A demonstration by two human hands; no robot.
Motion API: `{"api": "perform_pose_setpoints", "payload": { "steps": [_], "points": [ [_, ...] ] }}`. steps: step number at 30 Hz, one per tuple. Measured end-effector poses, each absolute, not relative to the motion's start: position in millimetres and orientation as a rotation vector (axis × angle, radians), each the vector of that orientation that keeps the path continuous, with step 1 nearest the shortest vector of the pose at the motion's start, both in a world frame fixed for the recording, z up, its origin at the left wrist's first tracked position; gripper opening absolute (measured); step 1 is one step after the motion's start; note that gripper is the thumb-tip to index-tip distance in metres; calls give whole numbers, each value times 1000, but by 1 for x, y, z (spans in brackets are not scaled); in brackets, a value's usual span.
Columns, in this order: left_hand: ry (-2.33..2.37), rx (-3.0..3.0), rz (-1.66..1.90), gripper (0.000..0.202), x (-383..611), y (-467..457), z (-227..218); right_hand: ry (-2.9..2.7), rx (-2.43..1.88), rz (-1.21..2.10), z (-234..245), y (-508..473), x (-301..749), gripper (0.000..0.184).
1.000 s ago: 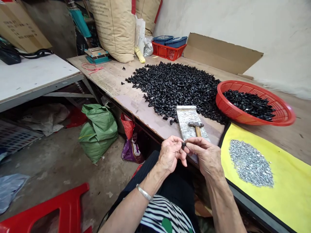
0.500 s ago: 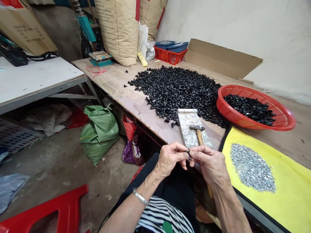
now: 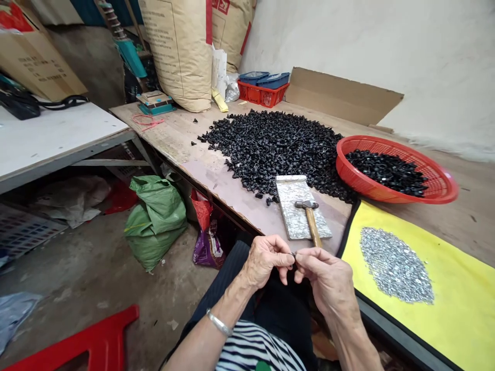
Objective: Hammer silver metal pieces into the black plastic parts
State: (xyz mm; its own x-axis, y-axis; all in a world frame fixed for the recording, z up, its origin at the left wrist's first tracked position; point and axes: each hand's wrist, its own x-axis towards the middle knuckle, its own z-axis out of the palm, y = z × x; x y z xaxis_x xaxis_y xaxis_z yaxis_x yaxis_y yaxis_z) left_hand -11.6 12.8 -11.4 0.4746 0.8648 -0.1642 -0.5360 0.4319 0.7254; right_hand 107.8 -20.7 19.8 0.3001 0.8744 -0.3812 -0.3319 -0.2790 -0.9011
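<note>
My left hand (image 3: 268,260) and my right hand (image 3: 325,273) meet above my lap, just off the table's front edge. Between their pinched fingertips is a small dark piece (image 3: 293,254), mostly covered, so its shape cannot be made out. Both hands are closed on it. Just beyond them a hammer (image 3: 312,224) with a wooden handle lies on a worn silvery slab (image 3: 292,206). Behind the slab spreads a large heap of small black plastic parts (image 3: 274,144). Small shiny metal pieces (image 3: 396,265) are piled on a yellow sheet (image 3: 456,309) to the right.
A red plastic basket (image 3: 390,193) holding more black parts stands at the right. Large paper sacks (image 3: 180,51) and a red crate (image 3: 263,95) are at the back. Left of the table, a green sack (image 3: 154,221) and a red stool (image 3: 104,335) are on the floor.
The view has shifted slightly. My hands are a little lower, farther from the slab, and more of the hammer's handle shows. Both still pinch the small piece.
</note>
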Motion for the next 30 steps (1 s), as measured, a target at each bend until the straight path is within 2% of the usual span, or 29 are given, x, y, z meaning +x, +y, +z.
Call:
{"api": "perform_pose_setpoints", "payload": {
  "steps": [6,10,12,15,17,19,22,28,30],
  "points": [
    [591,562,943,23,5,16,-15,-688,-1442,1243,16,-19,118,19],
    [606,550,916,24,11,28,-8,-865,-1562,1207,24,-7,143,32],
    [637,554,933,24,10,37,-7,-1020,-1723,982,25,1,155,39],
    [727,586,951,23,6,50,-9,-1343,-2019,481,20,12,166,38],
    [799,611,939,19,5,58,-10,-1486,-2164,375,14,18,167,33],
    [885,627,921,14,7,63,-10,-1428,-2237,529,8,21,165,26],
    [1041,671,884,8,12,68,-6,-1068,-2170,939,6,21,162,24],
    [1173,779,818,11,19,73,-3,-488,-1566,1666,14,3,165,31],
    [1173,778,804,11,19,74,-5,-355,-1479,1731,15,-3,166,33]
  ]
}}
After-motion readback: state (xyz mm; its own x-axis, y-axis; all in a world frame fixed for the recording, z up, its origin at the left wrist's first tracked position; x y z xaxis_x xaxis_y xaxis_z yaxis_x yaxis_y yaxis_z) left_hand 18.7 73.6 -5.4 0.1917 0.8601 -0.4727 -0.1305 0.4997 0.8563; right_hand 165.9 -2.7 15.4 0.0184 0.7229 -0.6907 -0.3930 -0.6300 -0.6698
